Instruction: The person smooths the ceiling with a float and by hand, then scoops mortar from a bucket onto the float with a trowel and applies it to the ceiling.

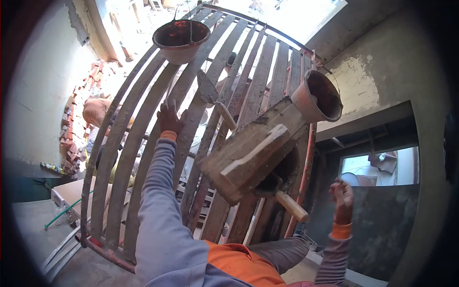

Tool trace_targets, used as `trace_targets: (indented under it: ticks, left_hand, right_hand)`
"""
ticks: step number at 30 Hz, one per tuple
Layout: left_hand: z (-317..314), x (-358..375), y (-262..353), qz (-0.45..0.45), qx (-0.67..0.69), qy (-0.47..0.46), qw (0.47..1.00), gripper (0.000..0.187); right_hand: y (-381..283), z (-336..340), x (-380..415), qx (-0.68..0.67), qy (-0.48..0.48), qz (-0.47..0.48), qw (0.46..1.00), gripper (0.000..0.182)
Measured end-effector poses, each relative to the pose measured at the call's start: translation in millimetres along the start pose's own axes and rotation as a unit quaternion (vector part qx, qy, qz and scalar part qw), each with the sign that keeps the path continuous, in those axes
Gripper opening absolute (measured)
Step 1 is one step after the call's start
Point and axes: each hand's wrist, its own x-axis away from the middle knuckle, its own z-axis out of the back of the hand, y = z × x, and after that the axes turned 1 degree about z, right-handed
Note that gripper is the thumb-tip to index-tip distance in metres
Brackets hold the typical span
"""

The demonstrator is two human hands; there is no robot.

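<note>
My left hand point(169, 117) rests on the muddy slats point(160, 95) of a raised platform, fingers apart, holding nothing. Just right of it lies a pointed trowel point(207, 87) with a wooden handle. Out to the right, my right hand point(341, 193) hangs in the air with its fingers curled in and nothing visible in them. Between the hands is a mortar-stained board point(215, 170) bearing a wooden float point(256, 152). A second tool's wooden handle point(291, 205) sticks out at the dark opening beside the float.
One bucket point(179, 53) stands on the slats at the upper left, another point(306, 101) at the right beyond the board. Below the platform, a person's bent back point(95, 112) shows near broken bricks point(71, 138). Walls flank both sides, with a window opening point(380, 167) at right.
</note>
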Motion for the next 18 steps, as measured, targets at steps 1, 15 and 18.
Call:
trace_targets:
  ticks: [1, 15, 18]
  left_hand:
    - [1.6, -0.1, -0.6, 0.023, 0.019, -0.026, 0.999, 0.072]
    - [17.9, -4.9, -8.7, 0.108, 0.109, -0.042, 0.987, 0.064]
    - [20.3, 1.4, -9.3, 0.109, 0.100, -0.059, 0.987, 0.071]
  right_hand:
    - [-25.9, -8.6, -17.3, 0.027, -0.016, 0.029, 0.999, 0.036]
    - [-272.7, -471.0, -342.6, 0.186, -0.176, 0.304, 0.917, 0.069]
    - [-303.7, -521.4, -307.9, 0.146, -0.189, 0.199, 0.951, 0.088]
